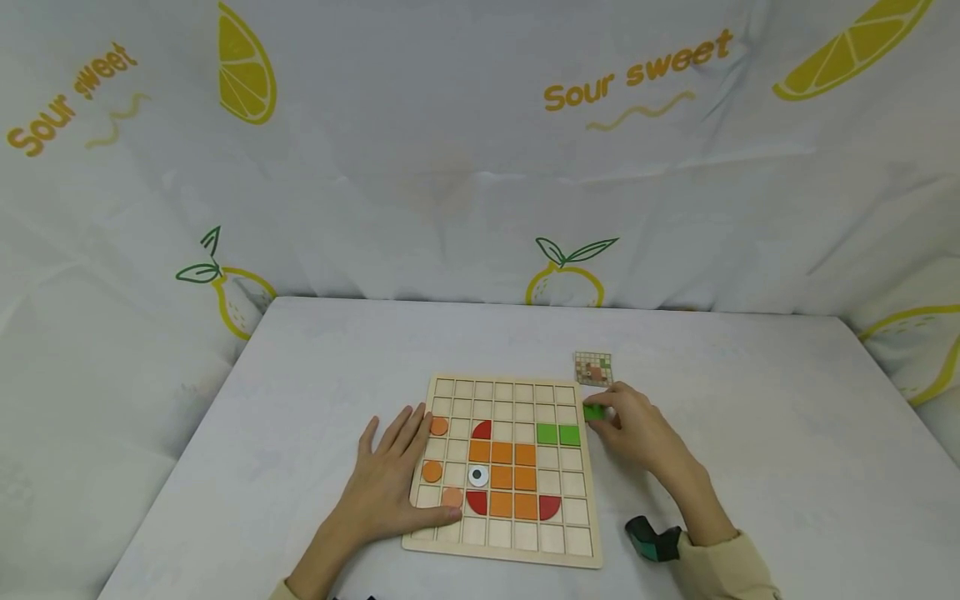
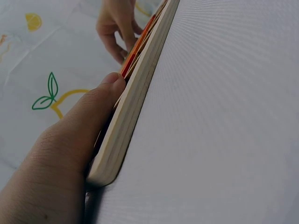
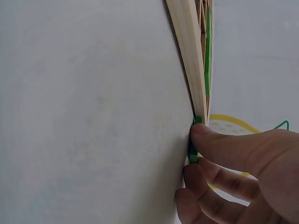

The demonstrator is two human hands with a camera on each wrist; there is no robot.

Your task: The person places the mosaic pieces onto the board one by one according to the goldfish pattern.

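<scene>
A wooden grid board [image 1: 502,553] lies on the table with flat coloured pieces in its cells. My left hand [image 1: 384,492] rests along its left side, fingers straight and thumb spread over the lower left cells. Just off the board's upper right edge, my right hand [image 1: 639,427] pinches a green piece [image 3: 193,149] between thumb and fingers. The fingers partly cover that piece. Two green squares [image 1: 558,435] sit in the right columns. Orange squares [image 1: 502,477], red quarter-circles [image 1: 550,507], orange discs [image 1: 432,472] and a white eye disc [image 1: 477,476] fill other cells.
A small pattern card [image 1: 593,368] lies beyond the board's top right corner. A black and green object [image 1: 652,540] is by my right wrist. Behind the white table [image 1: 810,417] hangs a cloth [image 1: 420,225] printed with lemons.
</scene>
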